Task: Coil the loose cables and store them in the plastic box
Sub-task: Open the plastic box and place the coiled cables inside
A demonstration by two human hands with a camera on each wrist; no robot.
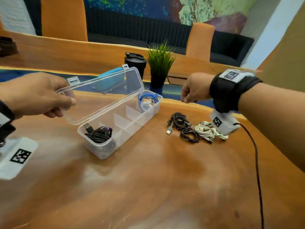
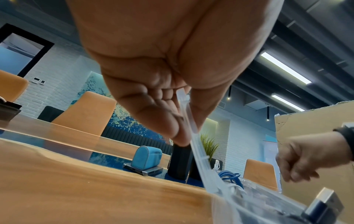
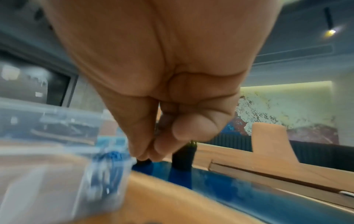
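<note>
A clear plastic box (image 1: 102,151) with dividers stands on the wooden table, its lid (image 1: 105,95) raised. My left hand (image 1: 65,107) pinches the lid's near corner, thumb on top; in the left wrist view the lid (image 2: 201,154) runs between thumb and fingers of the left hand (image 2: 186,131). A coiled black cable (image 1: 99,134) fills the nearest compartment and a coiled blue cable (image 1: 148,97) the farthest. To the right of the box lie black cables (image 1: 181,124) and white cables (image 1: 208,131). My right hand (image 1: 188,98) hovers above the table beyond them, fingers curled, holding nothing; the right wrist view of it (image 3: 153,145) is blurred.
Behind the box stand a black tumbler (image 1: 135,63), a potted plant (image 1: 160,63) and a blue case (image 1: 112,76). A thin dark wire (image 1: 255,154) trails from my right wrist across the table. Orange chairs line the far side; a cardboard box (image 1: 283,63) sits at the right.
</note>
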